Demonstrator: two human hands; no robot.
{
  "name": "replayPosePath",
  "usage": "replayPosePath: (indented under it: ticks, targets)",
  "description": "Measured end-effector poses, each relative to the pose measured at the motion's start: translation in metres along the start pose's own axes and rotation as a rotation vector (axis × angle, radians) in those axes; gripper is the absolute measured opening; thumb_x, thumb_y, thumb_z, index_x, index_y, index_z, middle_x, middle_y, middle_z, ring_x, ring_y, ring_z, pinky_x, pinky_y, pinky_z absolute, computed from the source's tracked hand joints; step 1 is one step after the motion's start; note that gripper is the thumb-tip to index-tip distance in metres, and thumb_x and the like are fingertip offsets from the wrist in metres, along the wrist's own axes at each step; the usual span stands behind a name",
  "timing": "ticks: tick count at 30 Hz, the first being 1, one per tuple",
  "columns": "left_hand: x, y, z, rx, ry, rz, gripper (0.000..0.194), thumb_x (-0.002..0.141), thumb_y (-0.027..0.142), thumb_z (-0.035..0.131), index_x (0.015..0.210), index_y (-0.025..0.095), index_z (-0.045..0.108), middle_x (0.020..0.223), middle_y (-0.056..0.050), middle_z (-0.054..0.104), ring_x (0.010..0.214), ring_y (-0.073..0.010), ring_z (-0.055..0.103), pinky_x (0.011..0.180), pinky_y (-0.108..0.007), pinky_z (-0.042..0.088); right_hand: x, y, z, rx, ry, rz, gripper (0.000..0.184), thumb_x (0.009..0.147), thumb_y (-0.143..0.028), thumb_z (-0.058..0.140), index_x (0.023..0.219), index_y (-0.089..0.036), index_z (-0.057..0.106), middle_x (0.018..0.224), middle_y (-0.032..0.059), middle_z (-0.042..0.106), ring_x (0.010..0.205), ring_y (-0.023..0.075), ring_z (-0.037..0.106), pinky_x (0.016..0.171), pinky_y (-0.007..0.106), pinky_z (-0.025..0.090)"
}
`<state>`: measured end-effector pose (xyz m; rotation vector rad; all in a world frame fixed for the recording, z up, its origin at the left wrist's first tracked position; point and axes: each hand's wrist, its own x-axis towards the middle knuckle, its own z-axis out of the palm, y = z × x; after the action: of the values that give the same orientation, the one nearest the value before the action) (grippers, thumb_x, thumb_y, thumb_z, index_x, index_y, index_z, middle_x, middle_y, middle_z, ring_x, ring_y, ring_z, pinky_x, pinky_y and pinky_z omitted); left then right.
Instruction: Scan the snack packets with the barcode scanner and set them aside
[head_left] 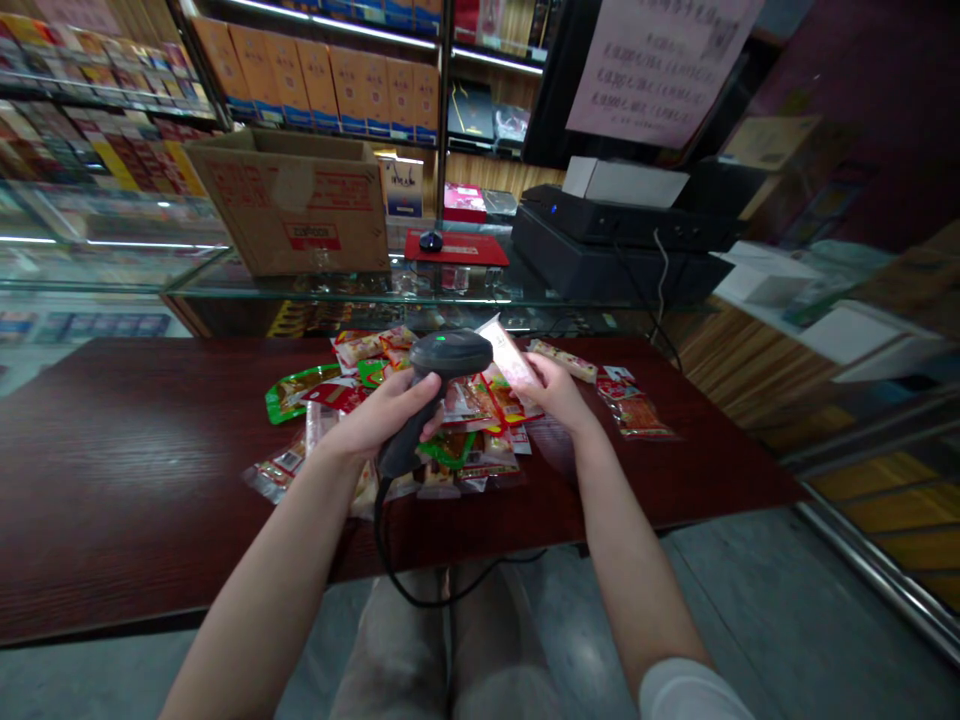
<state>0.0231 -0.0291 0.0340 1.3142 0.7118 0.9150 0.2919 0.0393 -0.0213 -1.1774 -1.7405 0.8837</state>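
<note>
One wall of shelving [445,70], at the back, lit by bright strips and bearing a row of upright orange boxes [319,80]. One wooden table [135,450], dark red-brown, across the near ground. One glass counter [472,288], beyond the table's far edge. One open cardboard box [300,215], brown with red print, standing on the counter at left. One stack of black equipment [622,245], on the counter at right, a white box [624,183] on top.

One heap of packaged foods [469,405], clear, red and green wrappers overlapping, mid-table beneath the hands. One red mat [472,250], on the counter, between cardboard box and equipment.

One black handheld scanner [450,355], raised above the heap, its head turned to the right; left hand [394,405] closed around the grip, thumb on the near side, other fingers partly hidden. One black cable [409,595], running from the grip and looping below the table's near edge.

One pale packet [506,352], tilted and brightly lit, just beside the scanner head; contact cannot be told. Right hand [559,392] pinches its lower end between thumb and fingers.

One clear-and-red packet [639,412], flat on the table, right of the heap. One dark mouse [431,241], on the mat. One small green light, atop the scanner.
</note>
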Motion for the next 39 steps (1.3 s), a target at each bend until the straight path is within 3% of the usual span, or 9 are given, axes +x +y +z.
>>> replayPosePath:
  ticks: [4,7,15,24,28,30,33,35,39]
  targets:
    - [-0.002,0.000,-0.003,-0.013,0.018,-0.031,0.061,0.073,0.074,0.068,0.084,0.016,0.053,0.051,0.001,0.055,0.042,-0.0089,0.046,0.040,-0.020,0.034,0.004,0.012,-0.011,-0.048,0.142,-0.080,0.055,0.076,-0.041,0.069,0.124,-0.020,0.056,0.123,0.0116,0.068,0.109,0.0270,0.066,0.094,0.041,0.053]
    - [-0.003,0.001,-0.005,-0.030,0.038,-0.049,0.061,0.072,0.075,0.069,0.081,0.017,0.053,0.051,0.001,0.055,0.043,-0.0091,0.047,0.040,-0.019,0.034,0.008,0.028,-0.030,-0.313,0.308,0.008,0.051,0.078,-0.038,0.069,0.125,-0.021,0.055,0.116,0.0112,0.070,0.104,0.0279,0.066,0.093,0.045,0.051]
    - [-0.003,0.002,-0.008,-0.060,0.061,-0.054,0.058,0.074,0.072,0.070,0.078,0.017,0.053,0.051,0.000,0.056,0.044,-0.0091,0.048,0.040,-0.019,0.033,0.010,0.056,-0.048,-0.923,0.372,0.196,0.035,0.089,-0.035,0.060,0.119,-0.020,0.071,0.124,0.0205,0.059,0.117,0.0396,0.051,0.099,0.057,0.037]
    - [-0.002,0.003,-0.009,-0.091,0.059,-0.046,0.059,0.073,0.071,0.072,0.083,0.015,0.056,0.052,0.000,0.056,0.045,-0.0095,0.049,0.040,-0.019,0.035,0.007,0.074,-0.040,-0.955,0.416,0.260,0.033,0.093,-0.033,0.052,0.120,-0.022,0.067,0.130,0.0200,0.059,0.120,0.0403,0.047,0.099,0.064,0.031]
    - [-0.004,0.009,-0.010,-0.129,0.059,-0.003,0.060,0.070,0.067,0.077,0.090,0.014,0.058,0.055,0.002,0.055,0.045,-0.0092,0.049,0.040,-0.019,0.037,0.014,0.061,-0.028,-0.912,0.481,0.238,0.039,0.088,-0.026,0.055,0.124,-0.017,0.065,0.131,0.0223,0.057,0.123,0.0415,0.047,0.103,0.063,0.032]
    - [-0.006,0.012,-0.013,-0.155,0.068,0.029,0.059,0.070,0.066,0.078,0.091,0.014,0.059,0.055,0.003,0.054,0.046,-0.0091,0.049,0.041,-0.020,0.038,0.027,0.045,-0.015,-0.804,0.425,0.141,0.040,0.087,-0.026,0.056,0.125,-0.017,0.064,0.130,0.0192,0.058,0.122,0.0365,0.051,0.105,0.056,0.036]
    - [-0.008,0.015,-0.018,-0.201,0.099,0.080,0.060,0.070,0.064,0.079,0.096,0.014,0.060,0.055,0.004,0.052,0.046,-0.0090,0.048,0.041,-0.020,0.039,0.060,0.017,0.011,-0.546,0.139,0.046,0.039,0.093,-0.034,0.053,0.128,-0.019,0.060,0.119,0.0129,0.065,0.104,0.0246,0.063,0.096,0.039,0.047]
    - [-0.008,0.016,-0.021,-0.224,0.126,0.091,0.062,0.069,0.063,0.080,0.101,0.014,0.060,0.055,0.004,0.052,0.046,-0.0093,0.048,0.040,-0.020,0.038,0.087,0.003,0.029,-0.472,-0.025,0.131,0.046,0.095,-0.046,0.052,0.131,-0.018,0.056,0.111,0.0115,0.070,0.096,0.0230,0.066,0.090,0.037,0.049]
    - [-0.007,0.015,-0.023,-0.222,0.138,0.059,0.063,0.070,0.064,0.078,0.103,0.014,0.060,0.055,0.004,0.052,0.044,-0.0091,0.048,0.039,-0.019,0.037,0.125,-0.001,0.060,-0.470,-0.084,0.143,0.056,0.082,-0.053,0.072,0.111,-0.007,0.060,0.106,0.0200,0.072,0.101,0.0281,0.066,0.090,0.041,0.049]
